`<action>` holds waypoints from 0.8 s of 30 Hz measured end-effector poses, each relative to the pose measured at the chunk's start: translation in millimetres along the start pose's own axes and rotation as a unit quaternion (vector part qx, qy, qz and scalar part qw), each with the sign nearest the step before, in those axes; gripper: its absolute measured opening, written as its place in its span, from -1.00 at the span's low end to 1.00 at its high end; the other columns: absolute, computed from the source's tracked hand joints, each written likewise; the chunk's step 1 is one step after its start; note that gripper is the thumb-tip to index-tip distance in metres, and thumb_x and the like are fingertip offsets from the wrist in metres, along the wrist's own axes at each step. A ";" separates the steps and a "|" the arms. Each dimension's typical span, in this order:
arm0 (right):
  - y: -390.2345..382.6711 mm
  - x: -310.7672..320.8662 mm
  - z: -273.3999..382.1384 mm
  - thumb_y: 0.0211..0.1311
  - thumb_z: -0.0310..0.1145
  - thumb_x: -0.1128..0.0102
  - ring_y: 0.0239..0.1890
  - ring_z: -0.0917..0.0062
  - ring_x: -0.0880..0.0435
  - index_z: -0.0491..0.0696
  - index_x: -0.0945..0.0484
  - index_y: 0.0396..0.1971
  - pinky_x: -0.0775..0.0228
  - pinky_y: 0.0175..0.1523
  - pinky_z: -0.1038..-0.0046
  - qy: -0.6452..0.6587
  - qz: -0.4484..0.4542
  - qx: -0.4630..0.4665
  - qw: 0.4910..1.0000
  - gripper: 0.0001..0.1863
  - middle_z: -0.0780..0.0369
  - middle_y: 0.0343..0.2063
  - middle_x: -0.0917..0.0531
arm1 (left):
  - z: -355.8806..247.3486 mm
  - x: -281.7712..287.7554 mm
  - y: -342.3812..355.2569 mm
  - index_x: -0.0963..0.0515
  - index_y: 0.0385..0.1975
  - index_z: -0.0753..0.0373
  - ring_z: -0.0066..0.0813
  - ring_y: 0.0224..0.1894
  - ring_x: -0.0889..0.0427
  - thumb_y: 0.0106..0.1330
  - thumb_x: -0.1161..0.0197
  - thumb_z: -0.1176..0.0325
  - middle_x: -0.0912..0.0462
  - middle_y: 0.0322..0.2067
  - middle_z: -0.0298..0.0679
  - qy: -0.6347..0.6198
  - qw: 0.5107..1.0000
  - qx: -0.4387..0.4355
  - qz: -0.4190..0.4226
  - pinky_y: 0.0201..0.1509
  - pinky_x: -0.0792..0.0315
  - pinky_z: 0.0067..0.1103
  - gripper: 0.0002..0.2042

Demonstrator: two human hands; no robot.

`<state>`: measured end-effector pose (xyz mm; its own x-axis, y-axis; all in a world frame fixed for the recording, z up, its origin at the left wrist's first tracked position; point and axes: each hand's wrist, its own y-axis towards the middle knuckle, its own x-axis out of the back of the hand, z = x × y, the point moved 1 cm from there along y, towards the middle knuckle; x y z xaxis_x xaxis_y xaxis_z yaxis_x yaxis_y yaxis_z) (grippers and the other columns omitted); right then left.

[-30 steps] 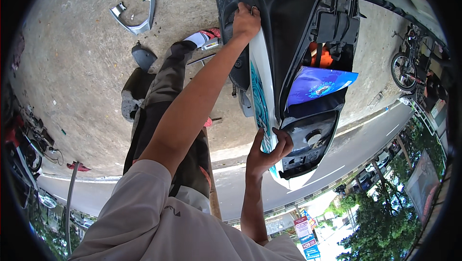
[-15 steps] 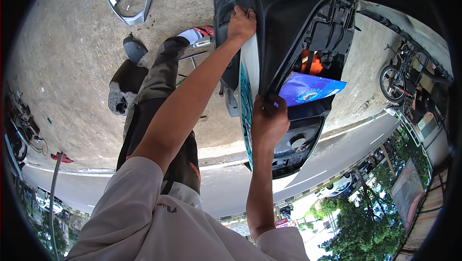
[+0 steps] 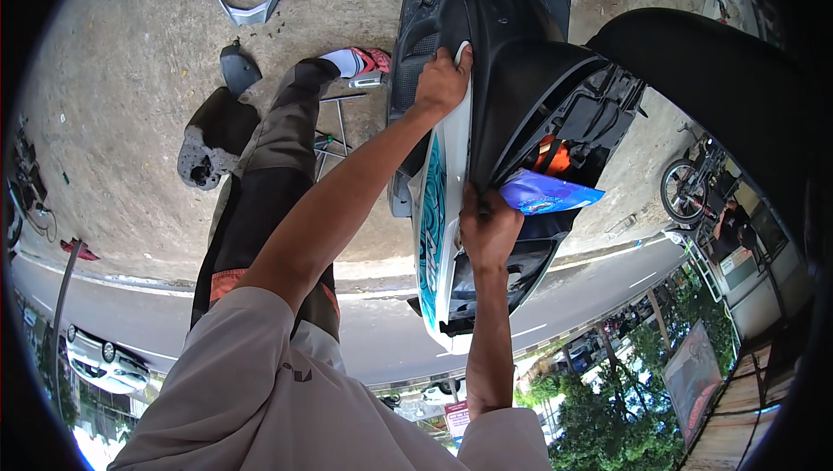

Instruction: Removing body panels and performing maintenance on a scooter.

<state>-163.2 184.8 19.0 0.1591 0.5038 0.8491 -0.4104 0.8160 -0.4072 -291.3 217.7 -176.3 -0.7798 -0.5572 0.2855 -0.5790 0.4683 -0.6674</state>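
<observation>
A scooter's white and teal side panel (image 3: 431, 210) runs along the near-left flank of the black scooter body (image 3: 512, 72). My left hand (image 3: 444, 82) is closed around the panel's narrow far end, thumb along its tip. My right hand (image 3: 491, 230) is closed farther back, its curled fingers at the panel's inner edge against the black bodywork; the fingertips are partly hidden. Beside the right hand, a blue-purple sheet or packet (image 3: 551, 193) sticks out of the under-seat opening. An orange item (image 3: 553, 157) lies inside that opening. The black seat (image 3: 703, 80) is raised.
On the concrete at left lie a silver grab rail (image 3: 250, 14), a dark plastic piece (image 3: 239, 69) and a dark, stained box-like part (image 3: 208, 145). Metal tools (image 3: 341, 115) lie by my leg. Another motorbike (image 3: 685, 189) and a person (image 3: 736, 230) are at right. A road runs behind.
The panel's rear end has swung outward to the left, showing more of its teal face. Both hands keep hold, and the view has shifted slightly.
</observation>
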 end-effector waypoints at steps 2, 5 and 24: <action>-7.9 -1.5 -4.1 0.09 -0.37 -0.27 -0.76 0.52 -0.57 -0.19 -0.53 -0.69 -0.33 -0.58 0.48 0.030 -0.021 0.012 0.999 -0.74 0.18 -0.81 -0.55 | 3.0 3.6 -5.7 -0.46 -0.28 0.46 0.30 -0.13 -0.53 0.32 0.04 -0.11 -0.53 -0.22 0.34 -0.022 0.999 -0.030 -0.014 0.00 -0.44 -0.13 -0.42; -5.0 -7.7 -11.3 0.11 -0.36 -0.28 -0.75 0.57 -0.58 -0.18 -0.53 -0.70 -0.36 -0.56 0.52 0.041 -0.005 -0.038 0.998 -0.72 0.21 -0.81 -0.56 | -5.5 13.4 -2.5 -0.53 -0.34 0.44 0.21 -0.16 -0.57 0.25 -0.07 -0.11 -0.57 -0.32 0.29 -0.002 1.000 0.012 0.023 -0.02 -0.46 -0.17 -0.44; -11.1 -18.4 2.6 0.14 -0.38 -0.31 -0.80 0.65 -0.52 -0.22 -0.49 -0.74 -0.28 -0.67 0.60 0.200 -0.042 -0.135 0.969 -0.66 0.21 -0.81 -0.56 | 6.2 17.6 -0.7 -0.50 -0.55 0.38 -0.09 -0.54 -0.59 0.24 -0.20 0.04 -0.53 -0.63 0.04 -0.132 0.990 -0.040 0.003 -0.42 -0.42 -0.36 -0.57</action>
<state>-163.8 165.7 8.7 0.5400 0.4584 0.7059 -0.1400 0.8759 -0.4617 -303.1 203.3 -175.1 -0.7002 -0.7090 0.0838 -0.5991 0.5196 -0.6092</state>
